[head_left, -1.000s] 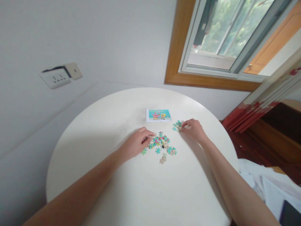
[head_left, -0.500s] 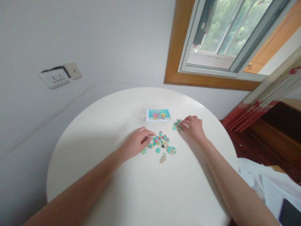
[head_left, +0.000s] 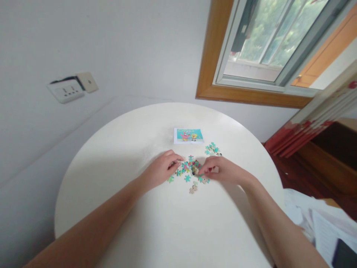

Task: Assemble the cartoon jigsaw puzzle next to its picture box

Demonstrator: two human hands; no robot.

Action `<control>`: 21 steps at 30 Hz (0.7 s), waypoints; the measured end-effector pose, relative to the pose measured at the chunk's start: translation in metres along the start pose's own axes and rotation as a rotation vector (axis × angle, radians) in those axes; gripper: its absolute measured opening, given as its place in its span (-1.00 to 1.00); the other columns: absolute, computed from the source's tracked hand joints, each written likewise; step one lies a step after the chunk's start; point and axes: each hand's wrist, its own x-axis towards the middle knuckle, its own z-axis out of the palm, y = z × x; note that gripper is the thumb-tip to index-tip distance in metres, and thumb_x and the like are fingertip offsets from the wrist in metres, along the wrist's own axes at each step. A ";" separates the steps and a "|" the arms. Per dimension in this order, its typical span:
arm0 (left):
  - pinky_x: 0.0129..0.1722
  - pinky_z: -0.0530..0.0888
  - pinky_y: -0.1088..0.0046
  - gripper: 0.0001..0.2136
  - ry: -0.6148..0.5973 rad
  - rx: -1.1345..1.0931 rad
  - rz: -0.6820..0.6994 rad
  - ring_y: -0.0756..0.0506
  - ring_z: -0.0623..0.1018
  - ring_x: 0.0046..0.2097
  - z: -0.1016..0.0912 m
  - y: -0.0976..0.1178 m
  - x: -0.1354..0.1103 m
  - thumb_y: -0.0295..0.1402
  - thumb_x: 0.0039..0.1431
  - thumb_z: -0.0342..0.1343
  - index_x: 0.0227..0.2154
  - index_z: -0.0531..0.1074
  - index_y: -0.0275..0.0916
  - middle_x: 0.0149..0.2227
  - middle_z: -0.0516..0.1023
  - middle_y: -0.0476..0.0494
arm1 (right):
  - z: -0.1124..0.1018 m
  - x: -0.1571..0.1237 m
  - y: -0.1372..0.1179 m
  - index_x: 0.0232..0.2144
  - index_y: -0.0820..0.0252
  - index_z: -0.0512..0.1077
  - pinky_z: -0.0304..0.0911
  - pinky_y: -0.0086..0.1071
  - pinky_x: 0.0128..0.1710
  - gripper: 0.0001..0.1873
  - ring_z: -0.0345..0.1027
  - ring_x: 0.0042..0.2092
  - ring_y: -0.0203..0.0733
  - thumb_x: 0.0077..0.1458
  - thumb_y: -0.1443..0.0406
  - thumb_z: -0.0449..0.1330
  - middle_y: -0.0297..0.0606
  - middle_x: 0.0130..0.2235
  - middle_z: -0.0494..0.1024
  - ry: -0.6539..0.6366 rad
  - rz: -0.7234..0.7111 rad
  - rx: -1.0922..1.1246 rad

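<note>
Centrally, picture card (head_left: 189,136), lettering (head_left: 184,130) illegible, hands (head_left: 159,169) (head_left: 223,169) at jigsaw pieces (head_left: 187,178)

The wall (head_left: 125,48) rises behind the bench (head_left: 156,230), with the socket (head_left: 67,92) on it at the left and the window (head_left: 248,96) at the right. The curtain (head_left: 299,134) hangs right of the window. Mid-bench lies the main pile (head_left: 186,165), with the left hand (head_left: 163,168) at its left edge and the right hand (head_left: 220,169) at its right. The card (head_left: 189,136) lies behind the main pile; the small pile (head_left: 212,149) lies right of the card, slightly nearer the front and behind the right hand. A few pieces (head_left: 195,188) lie before the main pile. Papers (head_left: 325,230) lie right of the bench.
</note>
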 end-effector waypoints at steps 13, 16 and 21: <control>-0.34 0.34 0.52 -0.77 0.012 0.008 0.019 0.02 0.39 -0.37 0.000 -0.001 0.000 -0.39 0.22 -0.03 -0.15 0.48 -0.24 -0.29 0.39 -0.09 | 0.027 0.008 -0.012 -0.29 0.14 0.56 0.23 -0.35 -0.15 -0.86 0.34 -0.23 -0.22 0.04 0.37 0.27 -0.23 -0.32 0.49 -0.029 -0.108 -0.245; -0.31 0.35 0.51 -0.77 0.022 0.009 0.031 0.01 0.39 -0.36 0.001 -0.003 0.000 -0.40 0.21 -0.03 -0.16 0.48 -0.24 -0.29 0.39 -0.09 | 0.028 0.011 -0.011 -0.29 0.15 0.55 0.23 -0.36 -0.16 -0.86 0.34 -0.23 -0.22 0.04 0.34 0.28 -0.23 -0.32 0.49 -0.003 -0.129 -0.254; -0.31 0.36 0.51 -0.77 0.018 0.004 0.025 0.02 0.39 -0.37 0.002 -0.004 -0.001 -0.40 0.21 -0.02 -0.16 0.49 -0.23 -0.29 0.40 -0.09 | 0.024 0.009 -0.010 -0.29 0.12 0.56 0.23 -0.37 -0.17 -0.84 0.34 -0.23 -0.24 0.02 0.39 0.27 -0.24 -0.30 0.49 -0.002 -0.115 -0.247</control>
